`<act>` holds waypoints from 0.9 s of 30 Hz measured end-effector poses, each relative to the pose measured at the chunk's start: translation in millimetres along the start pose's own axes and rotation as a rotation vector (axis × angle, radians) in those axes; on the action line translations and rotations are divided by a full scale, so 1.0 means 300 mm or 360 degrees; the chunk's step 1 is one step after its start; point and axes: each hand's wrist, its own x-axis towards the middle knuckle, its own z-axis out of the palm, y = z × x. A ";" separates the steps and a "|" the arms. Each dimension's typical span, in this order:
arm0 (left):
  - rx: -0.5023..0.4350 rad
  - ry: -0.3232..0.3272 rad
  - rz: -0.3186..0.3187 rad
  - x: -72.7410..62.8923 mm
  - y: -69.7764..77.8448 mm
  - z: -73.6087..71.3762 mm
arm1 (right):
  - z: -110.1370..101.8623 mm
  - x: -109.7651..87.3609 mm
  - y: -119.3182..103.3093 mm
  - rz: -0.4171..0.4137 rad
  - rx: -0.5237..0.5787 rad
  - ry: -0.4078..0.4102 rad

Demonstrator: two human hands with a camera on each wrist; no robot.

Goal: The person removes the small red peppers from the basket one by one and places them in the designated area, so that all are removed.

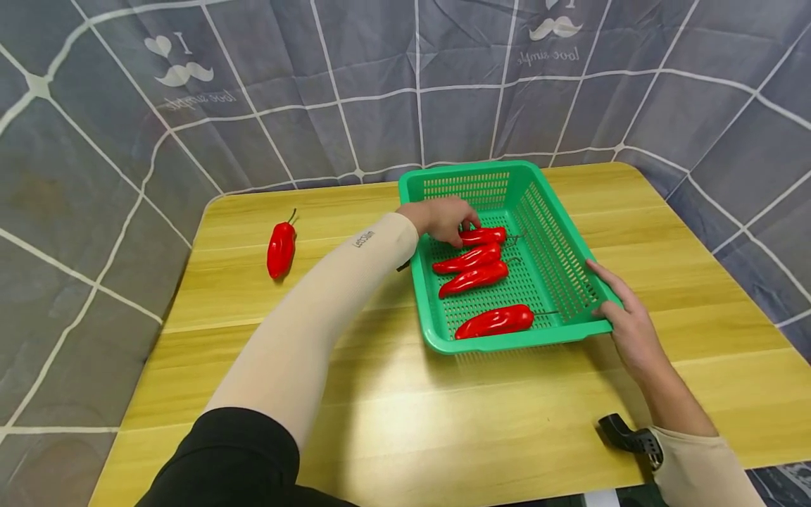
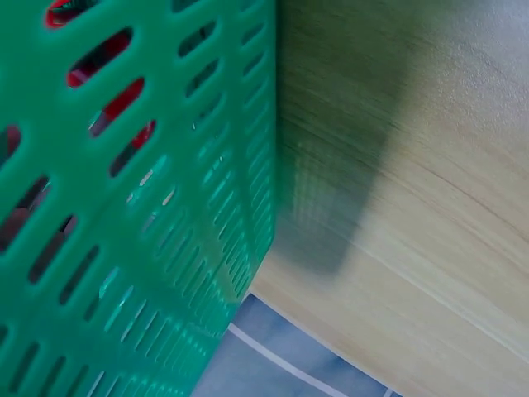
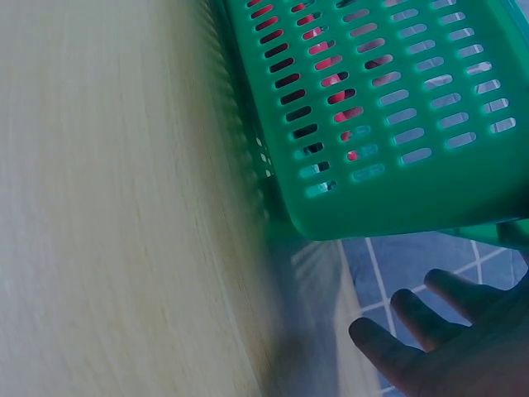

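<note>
From my far-off seat I see a green basket [image 1: 519, 342] with holes in its sides, on a yellow wood table [image 1: 405, 422]. I use the basket's middle as the middle of my clock.

My left hand [image 1: 446, 218] reaches over the side at 10 o'clock. Its grip is narrow, with finger and thumb round the left end of the top red pepper [image 1: 488, 236]. The fingertips are partly hidden, so I think it is a pinch, but I can't be fully sure. That pepper lies inside the basket, near 11 o'clock, with its stem toward 3 o'clock.

My right hand [image 1: 627, 324] is at the 4 o'clock corner. Its grip holds the basket's rim, thumb over the top and one finger along the outside. In the right wrist view, three fingers spread out below that corner.

Three more peppers lie in the basket. A bent pepper [image 1: 469, 259] is at 9 o'clock, and a shiny pepper [image 1: 474, 279] lies just beside it, at 8 o'clock. A low pepper [image 1: 495, 322] lies apart from them at 6 o'clock, by the near wall.

One lone pepper [image 1: 281, 251] sits on the table, well apart at 9 o'clock, stem pointing to 12. A gray curtain [image 1: 374, 56] with white lines hangs behind the table at 12 o'clock.
</note>
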 end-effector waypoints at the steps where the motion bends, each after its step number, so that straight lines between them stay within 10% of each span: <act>1: 0.0009 0.0005 0.0003 -0.001 0.001 0.000 | 0.000 -0.002 0.000 -0.0004 -0.0006 0.0000; 13: 0.0093 0.0138 0.0011 -0.010 -0.002 0.001 | 0.000 -0.002 0.000 0.0006 -0.0026 0.0008; 27: -0.0040 0.0745 0.0141 -0.146 0.017 -0.085 | 0.002 -0.004 -0.003 0.0019 -0.0009 -0.0015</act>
